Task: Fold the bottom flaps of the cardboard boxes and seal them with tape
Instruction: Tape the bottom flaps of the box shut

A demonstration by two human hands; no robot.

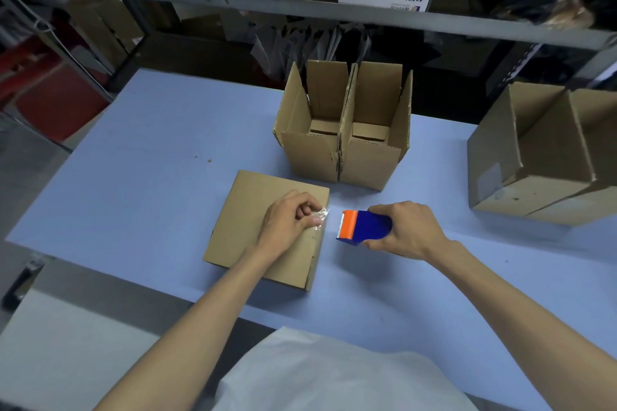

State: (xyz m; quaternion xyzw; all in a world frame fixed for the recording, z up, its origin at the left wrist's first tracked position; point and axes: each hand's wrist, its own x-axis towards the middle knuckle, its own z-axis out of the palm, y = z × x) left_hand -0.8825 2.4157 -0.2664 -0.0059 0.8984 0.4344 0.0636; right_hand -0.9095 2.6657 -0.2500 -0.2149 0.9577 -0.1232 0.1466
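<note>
Head: tape dispenser (365, 226) in right hand (405, 230).

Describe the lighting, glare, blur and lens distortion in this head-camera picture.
Head view: even light on the pale blue table, with soft shadows beneath the blue and orange tape dispenser and the closed brown cardboard box; glare glints off the clear tape pinched by the left hand; the dark shelves behind are blurred; the wide lens bows the grey shelf rail.
</note>
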